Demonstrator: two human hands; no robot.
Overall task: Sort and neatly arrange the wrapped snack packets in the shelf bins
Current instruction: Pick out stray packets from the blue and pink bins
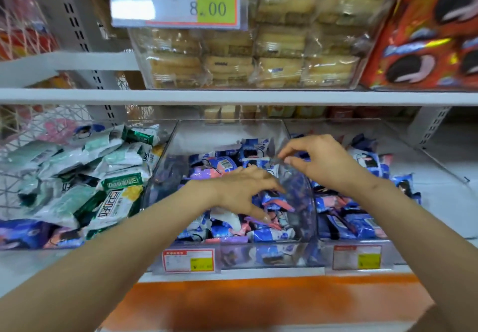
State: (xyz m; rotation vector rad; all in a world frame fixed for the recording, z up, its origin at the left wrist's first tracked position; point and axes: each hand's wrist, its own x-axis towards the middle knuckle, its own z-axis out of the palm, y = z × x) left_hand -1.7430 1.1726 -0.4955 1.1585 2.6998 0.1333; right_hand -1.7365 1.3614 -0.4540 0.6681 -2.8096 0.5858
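Green packets (113,192) are lying heaped in the left bin; the left hand (240,189) is reaching into the middle bin (227,137), fingers spread and released, touching the jumbled blue packets (269,233); the right hand (323,163) is pinching the top edge of the clear wall (297,194) between thumb and forefinger. The step is probably going best by bracing that wall firmly while sweeping packets flat, faces one way, and letting none spill rightward.

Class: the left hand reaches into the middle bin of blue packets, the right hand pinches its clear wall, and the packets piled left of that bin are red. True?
No: the head view shows green and white packets there, not red. The left hand, right hand and clear wall are as stated.
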